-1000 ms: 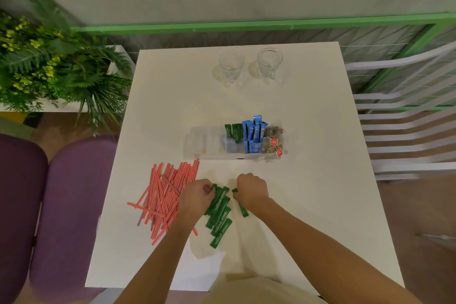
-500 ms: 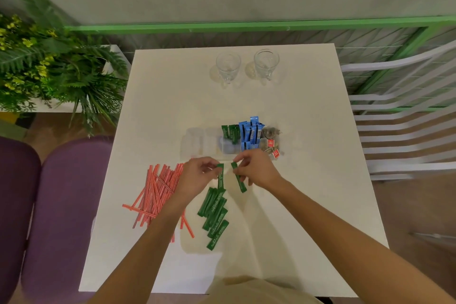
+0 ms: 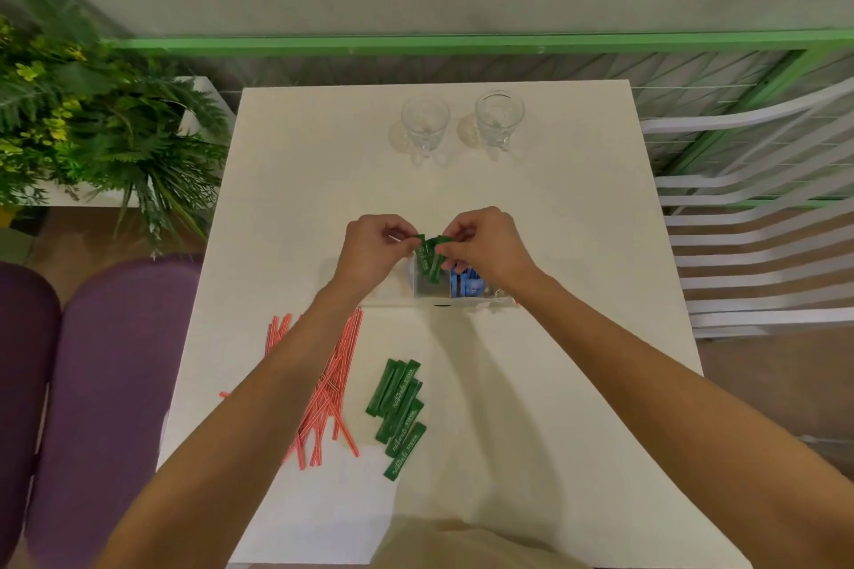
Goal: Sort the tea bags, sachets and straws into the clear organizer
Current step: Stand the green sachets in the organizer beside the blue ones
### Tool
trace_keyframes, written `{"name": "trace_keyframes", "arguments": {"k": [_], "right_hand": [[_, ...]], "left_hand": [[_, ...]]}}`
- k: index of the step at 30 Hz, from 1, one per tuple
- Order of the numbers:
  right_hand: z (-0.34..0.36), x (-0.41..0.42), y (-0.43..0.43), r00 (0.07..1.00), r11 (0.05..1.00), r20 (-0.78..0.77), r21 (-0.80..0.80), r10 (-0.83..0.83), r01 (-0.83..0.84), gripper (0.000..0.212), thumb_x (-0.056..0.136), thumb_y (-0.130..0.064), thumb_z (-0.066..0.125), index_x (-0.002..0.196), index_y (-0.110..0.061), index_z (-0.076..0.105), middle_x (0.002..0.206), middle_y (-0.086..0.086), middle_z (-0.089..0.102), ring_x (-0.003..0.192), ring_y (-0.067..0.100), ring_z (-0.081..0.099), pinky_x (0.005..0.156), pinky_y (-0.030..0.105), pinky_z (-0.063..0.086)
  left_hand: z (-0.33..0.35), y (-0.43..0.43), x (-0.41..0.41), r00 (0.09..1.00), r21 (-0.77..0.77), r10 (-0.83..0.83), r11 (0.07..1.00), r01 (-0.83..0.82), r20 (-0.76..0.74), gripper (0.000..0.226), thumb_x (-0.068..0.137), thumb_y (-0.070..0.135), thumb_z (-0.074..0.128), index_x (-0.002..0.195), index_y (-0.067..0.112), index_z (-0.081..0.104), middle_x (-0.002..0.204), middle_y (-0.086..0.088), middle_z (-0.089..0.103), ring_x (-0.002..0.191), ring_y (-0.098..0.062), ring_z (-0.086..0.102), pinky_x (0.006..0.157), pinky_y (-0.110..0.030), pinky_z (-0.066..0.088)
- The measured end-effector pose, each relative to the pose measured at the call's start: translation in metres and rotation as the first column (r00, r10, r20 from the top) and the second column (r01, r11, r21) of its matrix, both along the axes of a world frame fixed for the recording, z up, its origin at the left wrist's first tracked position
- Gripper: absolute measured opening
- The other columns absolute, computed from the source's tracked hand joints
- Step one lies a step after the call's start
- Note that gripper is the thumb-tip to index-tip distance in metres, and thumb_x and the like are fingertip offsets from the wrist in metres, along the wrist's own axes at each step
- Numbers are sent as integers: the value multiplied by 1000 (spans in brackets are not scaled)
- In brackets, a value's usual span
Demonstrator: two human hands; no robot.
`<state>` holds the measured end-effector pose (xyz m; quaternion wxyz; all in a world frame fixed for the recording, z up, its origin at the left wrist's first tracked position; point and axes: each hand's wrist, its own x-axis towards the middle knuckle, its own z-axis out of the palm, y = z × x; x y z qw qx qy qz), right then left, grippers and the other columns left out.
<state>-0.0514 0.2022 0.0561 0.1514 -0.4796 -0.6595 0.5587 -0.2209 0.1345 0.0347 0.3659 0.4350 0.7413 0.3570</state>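
Note:
The clear organizer [image 3: 393, 291] sits mid-table, mostly behind my hands. My left hand [image 3: 374, 252] and my right hand [image 3: 485, 247] each pinch green sachets [image 3: 430, 256] and hold them upright over a middle compartment. Blue sachets [image 3: 464, 284] stand in the compartment to the right, half hidden by my right wrist. A loose pile of green sachets [image 3: 399, 416] lies on the table nearer me. Red straws [image 3: 330, 383] lie in a heap to its left, partly under my left forearm. The tea bags are hidden.
Two empty glass cups [image 3: 425, 125] [image 3: 499, 118] stand at the far side of the white table [image 3: 577, 291]. A leafy plant [image 3: 88, 125] is at the left, purple chairs [image 3: 111, 383] at the near left, a white slatted chair [image 3: 758, 222] at the right.
Both hands lifted green sachets from the pile near me and carried them away from me to the organizer. The camera view has tilted, so the table sits lower in the frame.

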Motion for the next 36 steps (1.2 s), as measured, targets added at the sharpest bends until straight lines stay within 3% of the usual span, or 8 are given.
{"name": "trace_keyframes", "arguments": {"k": [5,11,16,20,23,28,33,36], "right_hand": [[-7,-7,12,997,997,76,74,29,-35,5,81,-2,74,82,2,71,63,14,69,57,22,70,54,26,58],[-14,-9,15,987,995,149,78,57,-69,4,83,-4,73,84,0,72,65,12,69,53,14,67,54,19,56],[-18,-6,13,974,989,208,98,84,-107,5,83,-6,73,83,-1,72,61,5,64,43,3,58,45,9,44],[-24,-8,15,941,970,316,166,117,-177,7,81,-14,76,84,-8,74,62,-6,57,54,6,51,55,16,41],[-24,-11,16,889,946,424,181,173,-271,6,82,-19,74,86,-14,76,67,-4,62,59,14,56,61,27,48],[-24,-17,16,776,871,595,248,210,-425,7,85,-19,68,89,-19,74,86,2,71,73,20,63,64,28,49],[-24,-20,18,692,816,694,275,197,-508,10,86,-13,63,91,-17,70,91,7,67,78,26,64,63,29,46],[-26,-20,16,666,802,717,265,207,-535,12,85,-10,62,91,-17,69,94,7,66,80,27,64,63,29,42]], "left_hand": [[-11,12,-1,984,-41,-110,994,105,-141,5,79,12,76,83,15,76,78,2,73,71,-13,69,75,-26,55],[-26,16,-1,964,-51,-151,988,143,-219,8,78,16,77,84,22,77,81,5,70,66,-9,55,68,-29,48],[-39,12,5,951,-48,-121,993,112,-285,9,77,18,78,85,23,76,77,10,63,66,-7,49,59,-22,37],[-42,11,9,914,-81,-127,991,103,-385,9,78,21,75,84,27,74,77,13,60,71,-6,50,54,-15,29],[-41,10,9,897,-82,-128,991,103,-423,10,78,22,75,85,29,72,77,13,59,72,-9,52,54,-15,30],[-37,7,5,897,-40,-112,994,105,-427,15,79,23,75,90,30,69,77,11,59,68,-7,48,56,-16,33],[-30,-15,1,923,65,-31,996,61,-383,8,80,23,75,85,27,70,75,9,60,60,-5,47,59,-25,42],[-35,-45,4,944,28,-34,999,46,-327,6,82,22,73,81,27,71,74,9,62,61,-7,53,61,-31,49]]}}
